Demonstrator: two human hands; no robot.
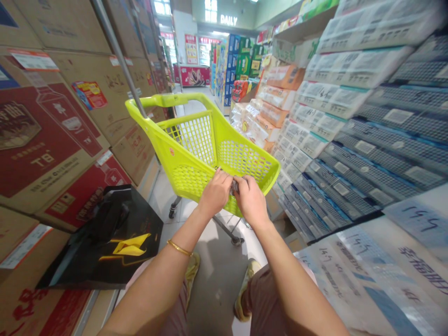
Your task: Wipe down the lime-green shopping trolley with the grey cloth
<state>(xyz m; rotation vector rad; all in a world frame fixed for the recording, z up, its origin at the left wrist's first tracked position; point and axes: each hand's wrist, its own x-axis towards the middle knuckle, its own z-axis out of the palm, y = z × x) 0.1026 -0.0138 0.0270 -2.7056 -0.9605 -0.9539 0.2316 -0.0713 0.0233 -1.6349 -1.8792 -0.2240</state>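
A yellow-green plastic shopping cart point(191, 161) stands in front of me, its near end close to my body and its handle side farther off. Over the cart's near rim, my left hand point(216, 189) and my right hand point(249, 196) meet with curled fingers. Between them shows a small dark, greyish-brown item point(234, 186), mostly covered by the fingers, so its kind is unclear. Both hands look closed around it. Whether they also touch the rim cannot be told. Inside the cart, the visible grid walls and floor hold nothing I can make out.
Stacked cardboard cartons point(45, 126) line the left, with a black bag point(115, 238) leaning against them. On the right rise stacks of wrapped tissue packs point(336, 182) with handwritten price labels. A metal pole point(119, 51) stands by the cart. The tiled aisle point(213, 266) runs under my feet.
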